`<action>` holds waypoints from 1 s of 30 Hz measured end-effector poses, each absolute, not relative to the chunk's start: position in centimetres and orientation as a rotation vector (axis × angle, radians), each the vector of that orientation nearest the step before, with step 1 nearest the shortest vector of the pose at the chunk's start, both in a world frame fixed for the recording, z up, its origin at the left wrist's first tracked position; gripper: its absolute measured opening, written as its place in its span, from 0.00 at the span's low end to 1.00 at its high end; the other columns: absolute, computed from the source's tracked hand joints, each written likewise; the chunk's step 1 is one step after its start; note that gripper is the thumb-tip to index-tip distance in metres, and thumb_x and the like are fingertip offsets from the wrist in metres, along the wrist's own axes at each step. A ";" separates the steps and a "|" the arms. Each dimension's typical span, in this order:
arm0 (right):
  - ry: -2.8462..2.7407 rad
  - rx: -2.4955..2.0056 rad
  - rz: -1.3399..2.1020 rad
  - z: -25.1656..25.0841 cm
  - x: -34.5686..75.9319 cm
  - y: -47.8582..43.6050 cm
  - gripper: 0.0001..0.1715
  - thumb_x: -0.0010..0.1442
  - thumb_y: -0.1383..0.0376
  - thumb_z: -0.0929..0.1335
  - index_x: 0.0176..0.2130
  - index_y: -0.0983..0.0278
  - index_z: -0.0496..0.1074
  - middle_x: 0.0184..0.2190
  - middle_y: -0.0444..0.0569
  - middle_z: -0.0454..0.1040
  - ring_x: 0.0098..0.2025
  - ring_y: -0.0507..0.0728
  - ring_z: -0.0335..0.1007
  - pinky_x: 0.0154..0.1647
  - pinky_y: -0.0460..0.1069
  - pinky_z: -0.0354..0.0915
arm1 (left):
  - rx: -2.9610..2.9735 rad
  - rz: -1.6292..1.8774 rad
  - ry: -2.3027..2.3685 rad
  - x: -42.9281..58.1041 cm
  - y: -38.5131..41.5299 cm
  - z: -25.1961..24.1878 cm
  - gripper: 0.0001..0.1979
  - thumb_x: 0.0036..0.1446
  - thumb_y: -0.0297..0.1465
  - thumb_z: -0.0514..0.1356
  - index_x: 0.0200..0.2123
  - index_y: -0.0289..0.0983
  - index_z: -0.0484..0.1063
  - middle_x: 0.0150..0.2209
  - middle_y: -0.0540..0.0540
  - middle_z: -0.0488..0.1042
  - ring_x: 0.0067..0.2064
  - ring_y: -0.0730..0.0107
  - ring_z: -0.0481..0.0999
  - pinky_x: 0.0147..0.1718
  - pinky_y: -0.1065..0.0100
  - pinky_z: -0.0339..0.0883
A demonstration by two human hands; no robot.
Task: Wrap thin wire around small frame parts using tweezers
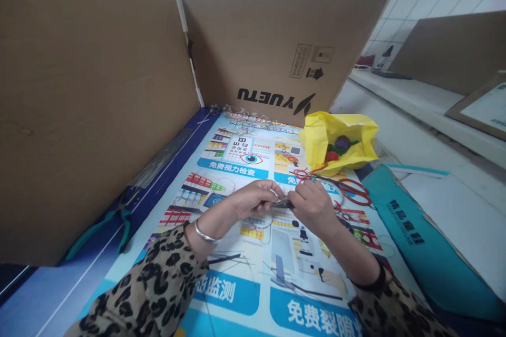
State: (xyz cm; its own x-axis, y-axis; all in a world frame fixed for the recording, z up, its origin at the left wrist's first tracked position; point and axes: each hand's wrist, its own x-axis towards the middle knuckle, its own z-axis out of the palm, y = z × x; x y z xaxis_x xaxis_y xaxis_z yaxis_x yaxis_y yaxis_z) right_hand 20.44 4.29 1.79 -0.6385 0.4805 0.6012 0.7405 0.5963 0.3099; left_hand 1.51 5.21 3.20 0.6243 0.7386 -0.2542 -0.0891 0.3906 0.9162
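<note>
Over the printed mat (233,179), my two hands meet near its middle. My right hand (314,205) is closed around a small, flat, dark grey piece (282,204), whose kind I cannot make out. The fingertips of my left hand (259,197) pinch at the other end of that piece, and a thin wire seems to loop below them. Just beyond my right hand lie scissors (358,192) with orange-red handles and a length of red yarn (302,174). Thin dark wires (227,259) are scattered on the mat below my left wrist.
Cardboard panels (245,37) stand at the left and back. A yellow paper bag (316,139) holds balls of yarn (342,142). Teal-handled pliers (125,229) and a bundle of wires (158,160) lie at left. A teal box (403,221) is at right. Tangled wire bits (253,118) lie at the back.
</note>
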 end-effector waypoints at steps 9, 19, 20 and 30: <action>-2.351 -0.931 -0.789 2.3 20.3 4.0 0.14 0.56 0.70 0.62 0.20 0.63 0.64 0.19 0.46 0.58 0.28 0.54 0.50 0.32 0.51 0.46 | 1.065 0.570 0.715 1.4 5.1 3.3 0.10 0.42 0.28 0.57 0.32 0.35 0.67 0.14 0.57 0.58 0.15 0.84 0.49 0.15 0.78 0.42; -2.315 -0.941 -0.807 2.2 20.2 3.9 0.16 0.57 0.66 0.62 0.19 0.63 0.63 0.19 0.45 0.57 0.29 0.53 0.49 0.32 0.51 0.45 | 0.980 0.563 0.707 1.6 5.0 3.5 0.10 0.40 0.25 0.57 0.31 0.36 0.65 0.13 0.58 0.58 0.14 0.85 0.48 0.15 0.80 0.41; -2.309 -0.949 -0.808 2.2 20.3 3.9 0.16 0.57 0.66 0.62 0.19 0.63 0.63 0.19 0.45 0.57 0.29 0.53 0.49 0.32 0.51 0.45 | 0.965 0.566 0.708 1.6 5.0 3.4 0.11 0.40 0.25 0.58 0.32 0.36 0.64 0.13 0.58 0.58 0.14 0.85 0.48 0.15 0.80 0.41; -2.306 -0.981 -0.844 2.2 20.3 4.0 0.14 0.56 0.68 0.62 0.19 0.63 0.63 0.19 0.46 0.59 0.29 0.54 0.49 0.32 0.51 0.46 | 0.875 0.571 0.686 1.8 4.8 3.5 0.09 0.41 0.25 0.58 0.30 0.37 0.63 0.13 0.59 0.57 0.14 0.85 0.48 0.14 0.80 0.40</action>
State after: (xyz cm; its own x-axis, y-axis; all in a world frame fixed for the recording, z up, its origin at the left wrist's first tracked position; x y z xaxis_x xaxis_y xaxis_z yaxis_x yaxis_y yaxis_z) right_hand 20.29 3.99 2.19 -0.6201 0.4553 0.6389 0.7602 0.5501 0.3458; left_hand 1.79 4.84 3.47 0.6509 0.6964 -0.3024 -0.1701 0.5220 0.8358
